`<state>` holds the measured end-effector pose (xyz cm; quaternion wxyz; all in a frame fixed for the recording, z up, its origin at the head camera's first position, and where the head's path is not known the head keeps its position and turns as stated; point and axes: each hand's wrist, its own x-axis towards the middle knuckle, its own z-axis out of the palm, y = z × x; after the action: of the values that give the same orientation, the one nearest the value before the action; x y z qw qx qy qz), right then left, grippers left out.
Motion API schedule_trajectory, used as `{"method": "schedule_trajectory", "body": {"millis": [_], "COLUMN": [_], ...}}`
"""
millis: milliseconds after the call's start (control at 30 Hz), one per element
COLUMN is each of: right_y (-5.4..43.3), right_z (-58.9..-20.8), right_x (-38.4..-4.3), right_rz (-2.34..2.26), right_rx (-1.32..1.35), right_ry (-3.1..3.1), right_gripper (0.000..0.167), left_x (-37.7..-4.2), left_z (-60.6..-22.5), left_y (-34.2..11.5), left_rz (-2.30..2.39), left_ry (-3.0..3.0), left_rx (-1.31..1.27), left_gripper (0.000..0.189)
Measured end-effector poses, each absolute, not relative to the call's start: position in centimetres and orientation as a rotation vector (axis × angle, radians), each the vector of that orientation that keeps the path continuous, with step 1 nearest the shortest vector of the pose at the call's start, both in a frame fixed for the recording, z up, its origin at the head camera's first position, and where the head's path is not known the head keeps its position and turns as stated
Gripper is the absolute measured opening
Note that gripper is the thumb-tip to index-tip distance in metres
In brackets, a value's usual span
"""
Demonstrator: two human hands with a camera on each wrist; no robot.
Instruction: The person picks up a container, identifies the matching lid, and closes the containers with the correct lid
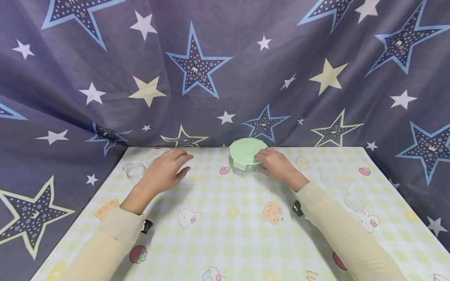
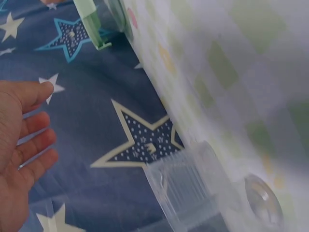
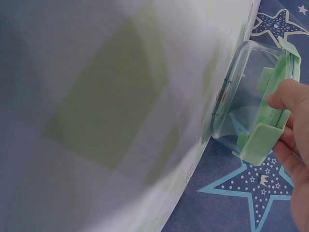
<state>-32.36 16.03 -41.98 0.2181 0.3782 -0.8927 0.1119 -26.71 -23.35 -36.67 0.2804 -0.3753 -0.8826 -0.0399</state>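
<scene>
A round glass food container with a light green snap-on lid stands at the back middle of the table. My right hand pinches the lid's right edge, the thumb at its side and the fingers over the top, as the right wrist view shows. Its clips are folded down in that view. My left hand hovers over the back left, fingers loosely bent and holding nothing. Beside and behind it are a small clear jar and a clear ribbed container, partly hidden by the hand in the head view.
The table has a checked cloth printed with cartoon animals and fruit. A star-patterned curtain hangs along its back edge. On the right lie a faint clear rectangular piece and a clear round one.
</scene>
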Motion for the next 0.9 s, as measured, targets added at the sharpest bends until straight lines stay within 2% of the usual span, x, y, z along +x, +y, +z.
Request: {"method": "schedule_trajectory", "body": {"millis": [567, 900], "right_y": [15.9, 15.9], "right_z": [-41.9, -42.0], "right_x": [-32.2, -32.5], "right_rz": [0.306, 0.291], "right_rx": [1.044, 1.027], "right_ry": [-2.444, -2.475], "right_gripper": [0.026, 0.026], "left_x": [-25.2, -24.0], "left_z": [-35.5, -36.1], "left_y": [-28.9, -32.2], "left_rz": [-0.156, -0.302], "left_ry": [-2.336, -2.379], "left_rx": [-0.798, -0.605], "left_gripper": [0.05, 0.067]}}
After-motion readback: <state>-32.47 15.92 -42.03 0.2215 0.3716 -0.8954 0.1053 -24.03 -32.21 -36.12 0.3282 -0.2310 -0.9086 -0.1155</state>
